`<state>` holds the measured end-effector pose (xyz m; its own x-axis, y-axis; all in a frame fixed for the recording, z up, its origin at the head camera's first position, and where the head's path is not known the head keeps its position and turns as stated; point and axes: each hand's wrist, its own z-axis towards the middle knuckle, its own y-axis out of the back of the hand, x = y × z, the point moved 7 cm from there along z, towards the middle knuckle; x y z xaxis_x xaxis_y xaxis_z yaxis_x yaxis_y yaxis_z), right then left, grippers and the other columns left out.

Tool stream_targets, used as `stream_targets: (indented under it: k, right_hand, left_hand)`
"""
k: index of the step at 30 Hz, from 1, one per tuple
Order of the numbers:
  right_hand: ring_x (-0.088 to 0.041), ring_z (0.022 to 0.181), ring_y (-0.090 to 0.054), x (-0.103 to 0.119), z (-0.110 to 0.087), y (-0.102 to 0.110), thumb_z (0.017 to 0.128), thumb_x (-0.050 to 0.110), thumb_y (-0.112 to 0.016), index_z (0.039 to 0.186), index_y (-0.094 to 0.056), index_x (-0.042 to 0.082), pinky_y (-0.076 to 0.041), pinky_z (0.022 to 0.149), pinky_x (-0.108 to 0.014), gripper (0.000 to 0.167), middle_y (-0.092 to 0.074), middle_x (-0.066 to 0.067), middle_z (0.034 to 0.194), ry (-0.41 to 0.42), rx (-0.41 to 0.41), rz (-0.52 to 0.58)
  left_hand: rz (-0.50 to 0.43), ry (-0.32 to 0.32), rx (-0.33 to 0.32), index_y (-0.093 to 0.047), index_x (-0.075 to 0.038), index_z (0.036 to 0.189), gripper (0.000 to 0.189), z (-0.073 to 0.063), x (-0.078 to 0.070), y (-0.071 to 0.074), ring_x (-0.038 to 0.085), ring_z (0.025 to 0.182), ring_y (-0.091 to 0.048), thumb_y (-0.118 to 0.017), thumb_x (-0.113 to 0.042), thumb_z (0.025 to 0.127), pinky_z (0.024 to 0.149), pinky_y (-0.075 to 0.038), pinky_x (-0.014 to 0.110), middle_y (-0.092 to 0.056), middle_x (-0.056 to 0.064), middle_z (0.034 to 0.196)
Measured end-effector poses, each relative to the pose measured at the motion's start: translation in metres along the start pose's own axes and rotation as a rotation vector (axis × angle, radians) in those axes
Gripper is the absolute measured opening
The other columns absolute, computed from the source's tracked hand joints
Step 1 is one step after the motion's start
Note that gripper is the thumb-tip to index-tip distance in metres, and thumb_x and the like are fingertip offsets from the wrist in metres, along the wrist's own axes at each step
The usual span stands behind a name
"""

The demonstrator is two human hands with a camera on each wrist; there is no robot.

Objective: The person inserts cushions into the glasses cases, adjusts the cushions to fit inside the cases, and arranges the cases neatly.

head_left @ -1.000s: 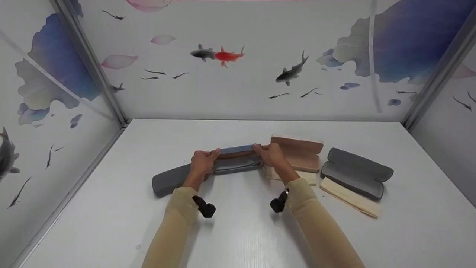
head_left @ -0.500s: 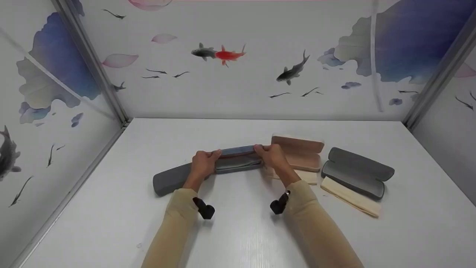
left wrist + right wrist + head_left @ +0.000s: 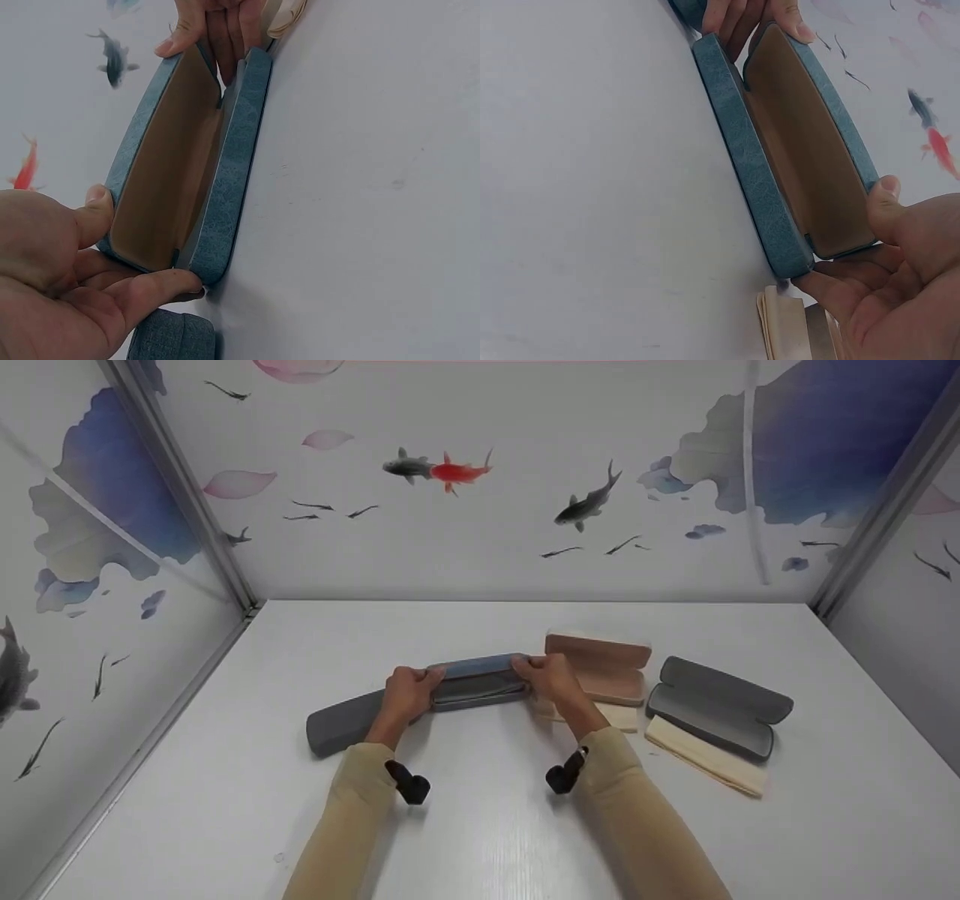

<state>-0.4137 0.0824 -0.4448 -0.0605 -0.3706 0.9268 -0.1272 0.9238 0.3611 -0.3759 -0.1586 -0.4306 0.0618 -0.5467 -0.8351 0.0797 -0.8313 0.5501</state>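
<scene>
A blue-grey glasses case (image 3: 480, 701) with a brown lining stands partly open in the middle of the table, hinge away from me. My left hand (image 3: 409, 694) grips its left end and my right hand (image 3: 555, 679) its right end. Each thumb presses on the front edge of the lid (image 3: 484, 666), while the fingers reach round the ends of the base. In the left wrist view, the lined inside (image 3: 169, 161) shows between lid and base. The right wrist view shows the right thumb (image 3: 885, 199) on the lid's edge.
A closed grey glasses case (image 3: 341, 724) lies by my left hand. To the right, an open brown case (image 3: 600, 671) and an open grey case (image 3: 716, 709) stand near folded cream cloths (image 3: 705, 757). A patterned wall (image 3: 480, 540) rises behind the table.
The lid has tipped slightly forward and down, so less of the brown lining shows in the head view. Both hands keep their hold at the ends, nearly in place.
</scene>
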Motion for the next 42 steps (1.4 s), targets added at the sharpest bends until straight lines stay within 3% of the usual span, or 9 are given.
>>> stream_targets:
  k: [6, 10, 16, 19, 24, 31, 37, 42]
  right_hand:
    - [-0.013, 0.066, -0.038, -0.003, -0.001, 0.001, 0.1, 0.031, -0.062, 0.066, -0.048, 0.013, -0.035, 0.068, -0.03, 0.041, -0.034, 0.007, 0.058, -0.003, 0.009, 0.002]
    - [-0.016, 0.082, -0.047, -0.005, 0.001, 0.001, 0.101, 0.031, -0.061, 0.073, -0.058, 0.008, -0.038, 0.078, -0.033, 0.036, -0.037, 0.007, 0.06, -0.005, 0.026, -0.015]
    - [-0.019, 0.099, -0.052, -0.006, 0.001, 0.001, 0.1, 0.03, -0.063, 0.093, -0.071, 0.002, -0.04, 0.082, -0.033, 0.029, -0.061, 0.001, 0.088, -0.008, 0.026, -0.034]
    - [-0.018, 0.097, -0.051, -0.006, 0.001, 0.002, 0.1, 0.029, -0.064, 0.102, -0.073, 0.002, -0.04, 0.081, -0.031, 0.029, -0.063, -0.002, 0.095, -0.012, 0.031, -0.041]
    - [-0.018, 0.088, -0.051, -0.007, 0.001, 0.002, 0.099, 0.028, -0.065, 0.099, -0.072, 0.001, -0.041, 0.076, -0.03, 0.028, -0.062, -0.001, 0.088, -0.009, 0.026, -0.048]
    - [-0.016, 0.093, -0.053, -0.01, 0.004, 0.002, 0.099, 0.027, -0.065, 0.117, -0.073, 0.004, -0.043, 0.079, -0.029, 0.031, -0.069, -0.005, 0.106, -0.03, 0.039, -0.065]
    - [-0.014, 0.085, -0.055, -0.011, 0.003, 0.003, 0.098, 0.026, -0.066, 0.107, -0.076, 0.003, -0.045, 0.074, -0.026, 0.026, -0.069, -0.003, 0.095, -0.014, 0.046, -0.071]
    - [-0.015, 0.09, -0.056, -0.013, 0.003, 0.003, 0.097, 0.026, -0.067, 0.116, -0.074, 0.005, -0.047, 0.079, -0.026, 0.029, -0.071, -0.006, 0.105, -0.024, 0.059, -0.072]
  left_hand:
    - [-0.003, -0.015, 0.02, -0.04, -0.015, 0.055, 0.053, -0.002, 0.001, 0.0, 0.01, 0.045, -0.03, -0.06, -0.029, 0.102, 0.05, -0.029, 0.026, -0.033, -0.005, 0.048]
    - [-0.015, -0.032, 0.031, -0.039, -0.015, 0.055, 0.053, -0.004, 0.0, -0.001, 0.01, 0.044, -0.027, -0.06, -0.027, 0.102, 0.049, -0.027, 0.026, -0.031, -0.005, 0.047]
    - [-0.028, -0.047, 0.025, -0.039, -0.015, 0.056, 0.051, -0.004, 0.0, -0.001, 0.01, 0.046, -0.027, -0.061, -0.025, 0.101, 0.051, -0.027, 0.026, -0.032, -0.006, 0.049]
    - [-0.03, -0.043, 0.024, -0.039, -0.014, 0.056, 0.051, -0.004, 0.002, -0.002, 0.01, 0.046, -0.028, -0.062, -0.024, 0.101, 0.05, -0.027, 0.025, -0.033, -0.006, 0.049]
    - [-0.029, -0.045, 0.018, -0.042, -0.014, 0.057, 0.048, -0.004, 0.003, -0.002, 0.01, 0.048, -0.031, -0.063, -0.023, 0.1, 0.051, -0.028, 0.025, -0.035, -0.005, 0.051]
    - [-0.01, -0.07, -0.014, -0.043, -0.013, 0.058, 0.046, -0.003, 0.003, 0.0, 0.011, 0.051, -0.033, -0.066, -0.022, 0.098, 0.052, -0.028, 0.025, -0.036, -0.005, 0.053]
    - [-0.022, -0.065, -0.02, -0.061, -0.004, 0.067, 0.036, -0.005, 0.005, 0.0, 0.011, 0.054, -0.038, -0.068, -0.022, 0.097, 0.055, -0.031, 0.026, -0.042, -0.004, 0.054]
    - [-0.017, -0.062, -0.025, -0.063, -0.001, 0.07, 0.034, -0.005, 0.006, 0.0, 0.012, 0.055, -0.037, -0.069, -0.022, 0.096, 0.056, -0.031, 0.026, -0.042, -0.004, 0.054]
